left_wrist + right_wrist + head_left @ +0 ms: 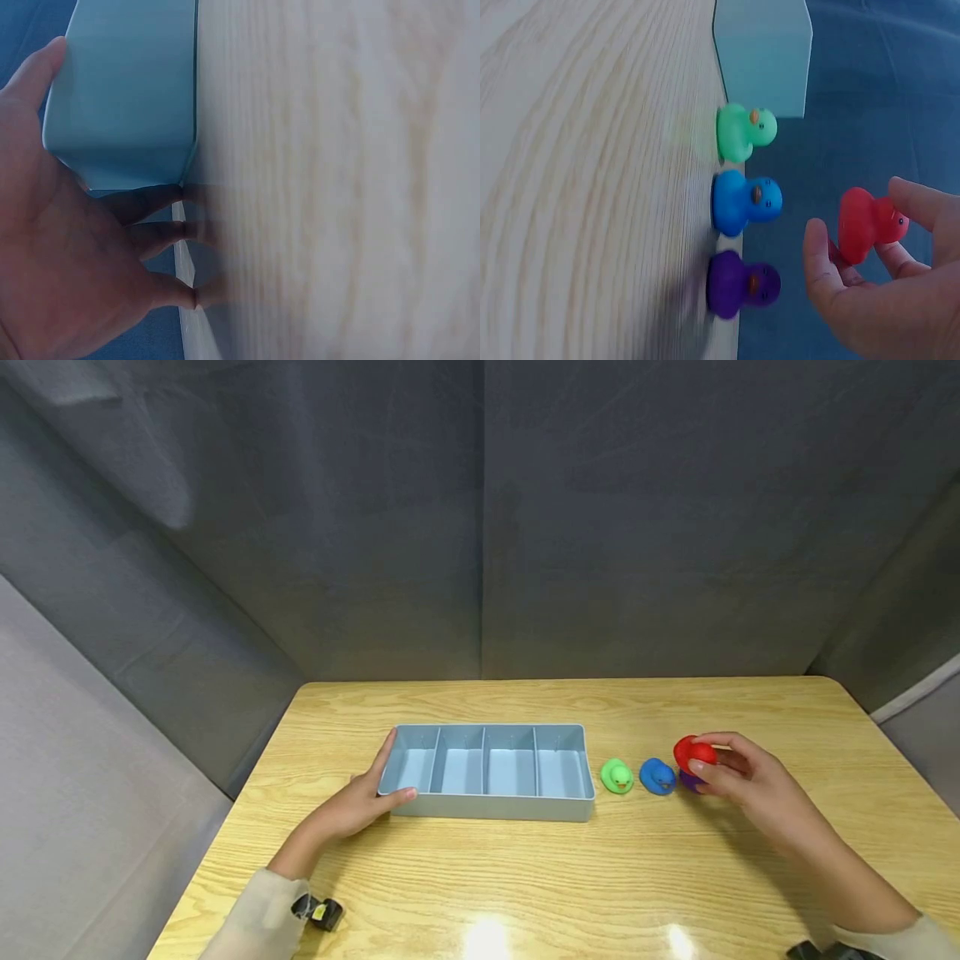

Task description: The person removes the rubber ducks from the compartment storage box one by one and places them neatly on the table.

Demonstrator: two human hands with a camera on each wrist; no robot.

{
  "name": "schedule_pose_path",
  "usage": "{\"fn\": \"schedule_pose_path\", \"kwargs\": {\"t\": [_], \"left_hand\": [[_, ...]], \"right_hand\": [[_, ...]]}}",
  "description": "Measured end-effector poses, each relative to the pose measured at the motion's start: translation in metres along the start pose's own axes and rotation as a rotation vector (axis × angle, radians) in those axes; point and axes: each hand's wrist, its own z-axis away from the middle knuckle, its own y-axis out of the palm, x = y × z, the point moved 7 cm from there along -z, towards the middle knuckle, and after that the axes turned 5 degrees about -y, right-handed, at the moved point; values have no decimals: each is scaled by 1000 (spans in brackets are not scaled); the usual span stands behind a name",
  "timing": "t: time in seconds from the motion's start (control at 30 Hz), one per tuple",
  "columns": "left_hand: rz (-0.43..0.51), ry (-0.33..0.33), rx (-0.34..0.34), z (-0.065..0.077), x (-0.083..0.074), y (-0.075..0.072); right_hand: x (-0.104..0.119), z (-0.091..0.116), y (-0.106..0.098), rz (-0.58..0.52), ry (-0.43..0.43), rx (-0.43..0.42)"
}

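In the head view, my left hand (pixel 358 800) rests against the left end of a grey-blue divided box (pixel 491 807). Its thumb lies along the front rim, the index finger runs up the end, and in the left wrist view the other fingertips touch the table. My right hand (pixel 750 781) pinches a red rubber duck (pixel 861 223), lifted off the table. Beneath it sits a purple duck (pixel 727 285), partly hidden in the head view. A blue duck (pixel 657 777) and a green duck (pixel 617 776) stand in line between it and the box.
The box has several compartments side by side, with nothing seen in them. A light wooden table (pixel 420 885) carries everything. Dark grey cloth (pixel 637 527) hangs behind the table's back edge, and a pale panel (pixel 90 793) stands to the left.
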Motion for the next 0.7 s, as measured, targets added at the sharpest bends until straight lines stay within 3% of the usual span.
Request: {"fn": "schedule_pose_path", "kwargs": {"t": [0.33, 0.7], "left_hand": [[12, -5, 6, 0, -3, 0], [3, -8, 11, 2, -2, 0]], "right_hand": [[-14, 7, -33, 82, 3, -74], [-20, 11, -52, 35, -18, -104]]}}
